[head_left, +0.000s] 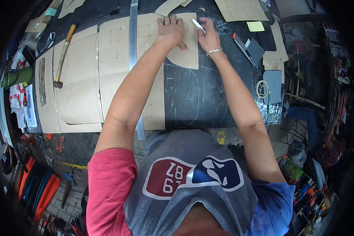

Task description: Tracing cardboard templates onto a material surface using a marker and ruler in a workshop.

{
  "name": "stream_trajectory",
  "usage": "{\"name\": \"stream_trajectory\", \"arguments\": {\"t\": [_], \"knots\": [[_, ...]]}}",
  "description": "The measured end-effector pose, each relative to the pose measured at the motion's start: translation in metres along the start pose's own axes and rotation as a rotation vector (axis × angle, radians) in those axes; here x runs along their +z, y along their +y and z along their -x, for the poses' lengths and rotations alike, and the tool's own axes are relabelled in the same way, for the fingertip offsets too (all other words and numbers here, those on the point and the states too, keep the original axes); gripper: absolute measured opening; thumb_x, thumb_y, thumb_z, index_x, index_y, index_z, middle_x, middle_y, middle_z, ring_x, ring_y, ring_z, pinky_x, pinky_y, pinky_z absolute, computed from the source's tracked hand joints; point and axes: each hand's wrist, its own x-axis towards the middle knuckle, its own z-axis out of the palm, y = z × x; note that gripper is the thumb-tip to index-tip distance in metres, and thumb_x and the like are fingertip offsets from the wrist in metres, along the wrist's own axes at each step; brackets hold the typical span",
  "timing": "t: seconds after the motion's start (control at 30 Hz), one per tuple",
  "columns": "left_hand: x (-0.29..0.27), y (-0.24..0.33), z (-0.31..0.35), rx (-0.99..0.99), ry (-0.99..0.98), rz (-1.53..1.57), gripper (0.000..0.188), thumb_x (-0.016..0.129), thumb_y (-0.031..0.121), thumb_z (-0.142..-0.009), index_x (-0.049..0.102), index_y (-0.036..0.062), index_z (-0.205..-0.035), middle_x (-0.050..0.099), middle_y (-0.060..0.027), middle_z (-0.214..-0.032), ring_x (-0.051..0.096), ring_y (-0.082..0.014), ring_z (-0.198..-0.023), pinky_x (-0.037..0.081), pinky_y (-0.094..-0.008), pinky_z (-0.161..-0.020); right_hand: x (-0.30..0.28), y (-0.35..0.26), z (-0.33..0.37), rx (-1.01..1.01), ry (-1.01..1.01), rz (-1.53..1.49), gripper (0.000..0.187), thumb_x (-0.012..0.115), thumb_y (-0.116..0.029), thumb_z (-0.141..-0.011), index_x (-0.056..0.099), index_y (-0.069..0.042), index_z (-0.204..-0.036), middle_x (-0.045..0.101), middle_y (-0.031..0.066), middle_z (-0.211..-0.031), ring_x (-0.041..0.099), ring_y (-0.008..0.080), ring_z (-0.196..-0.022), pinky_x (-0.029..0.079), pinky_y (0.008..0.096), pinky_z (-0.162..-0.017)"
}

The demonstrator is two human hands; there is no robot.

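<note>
My left hand (172, 32) lies flat with its fingers spread, pressing on a brown card pattern piece (188, 51) with a rounded lower corner. My right hand (209, 37) pinches a slim white pen (198, 26) just beyond the card's right edge. Beneath the card lies a dark sheet (185, 106), on which pale curved lines show. Left of my left hand, a long steel ruler (133, 31) lies across larger brown card sheets (116, 84).
A hammer (63, 59) and a metal strip (42, 82) lie on the card at left. To the right are a red-and-black marker (243, 48), a tape roll (258, 89), a yellow note (255, 26) and more card (240, 10). Another person (330, 151) is beyond the table's right side.
</note>
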Motion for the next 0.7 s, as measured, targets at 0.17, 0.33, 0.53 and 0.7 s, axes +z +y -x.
{"name": "stream_trajectory", "arguments": {"t": [0.17,0.33,0.53,0.7], "knots": [[0.001,-0.002,-0.006,-0.020,-0.067,0.005,0.131,0.092,0.056,-0.053,0.028,-0.0007,-0.153,0.027,-0.0231,-0.160,0.030,-0.0416,-0.147,0.026,-0.0603,-0.115,0.014,-0.012,-0.041,-0.001,-0.045,0.112,0.029,0.064,-0.027,-0.090,0.066,-0.011,-0.114,0.072,0.0170,-0.104,0.069,0.0365,-0.098,0.053,0.0417,-0.087],[0.001,-0.003,-0.008,-0.038,-0.069,-0.018,0.133,0.091,0.057,-0.052,0.026,0.0046,-0.155,0.024,-0.0244,-0.161,0.029,-0.0417,-0.147,0.031,-0.0561,-0.114,0.025,0.008,-0.068,0.053,0.063,0.049,0.031,0.065,-0.032,-0.088,0.067,-0.011,-0.110,0.073,0.0175,-0.102,0.069,0.0367,-0.100,0.053,0.0421,-0.089],[-0.002,-0.003,-0.004,-0.012,-0.066,0.002,0.126,0.092,0.053,-0.053,0.031,0.0108,-0.155,0.028,-0.0256,-0.159,0.029,-0.0438,-0.146,0.032,-0.0572,-0.113,0.014,0.022,-0.056,0.247,0.074,-0.360,0.031,0.065,-0.015,-0.088,0.055,0.001,-0.114,0.071,0.0125,-0.091,0.067,0.0162,-0.072,0.054,0.0295,-0.068],[0.008,-0.001,0.004,0.098,0.052,0.080,0.098,0.089,0.044,-0.063,0.047,0.0092,-0.144,0.044,-0.0208,-0.148,0.040,-0.0402,-0.139,0.037,-0.0554,-0.110,-0.036,0.019,0.018,0.266,-0.032,-0.420,0.029,0.059,-0.013,-0.099,0.050,-0.002,-0.124,0.070,0.0067,-0.097,0.058,0.0087,-0.067,0.048,0.0218,-0.059]]}}
